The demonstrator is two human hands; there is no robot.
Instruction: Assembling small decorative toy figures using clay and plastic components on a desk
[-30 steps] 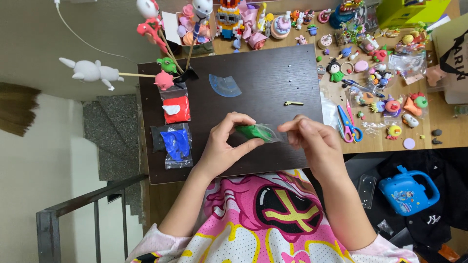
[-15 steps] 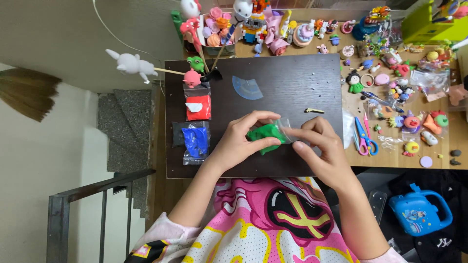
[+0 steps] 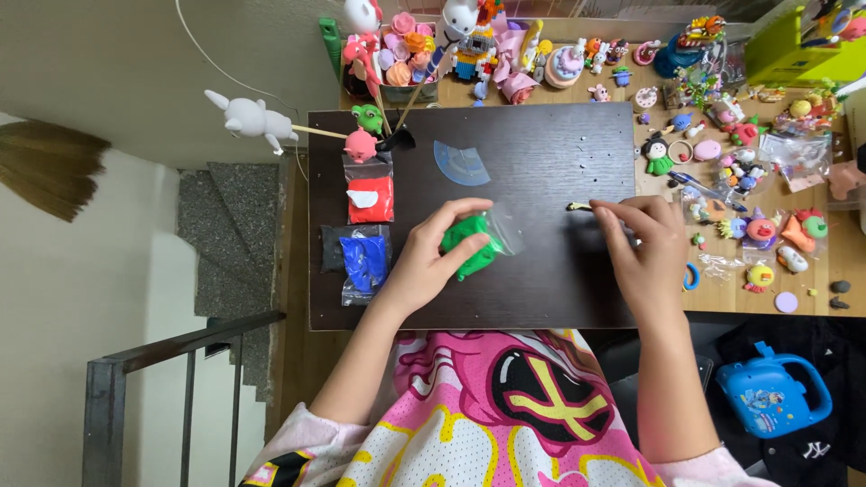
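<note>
My left hand (image 3: 431, 257) holds a clear plastic bag of green clay (image 3: 473, 242) against the dark brown board (image 3: 541, 153). My right hand (image 3: 639, 245) is apart from it to the right, fingertips pinched beside a small yellowish strip (image 3: 577, 206) lying on the board; whether it grips the strip I cannot tell. A bag of red clay (image 3: 370, 198) and a bag of blue clay (image 3: 363, 260) lie at the board's left side. A clear blue curved sheet (image 3: 460, 163) rests near the board's top.
Many small clay figures and toys (image 3: 749, 216) crowd the wooden table right of the board and along its far edge. A white rabbit figure on a stick (image 3: 248, 118) juts out left. A blue toy case (image 3: 774, 397) lies lower right. A stair railing (image 3: 162, 361) is lower left.
My right hand let go of the green clay bag and moved right toward the yellowish strip. My left hand kept the bag. The camera view shifted slightly.
</note>
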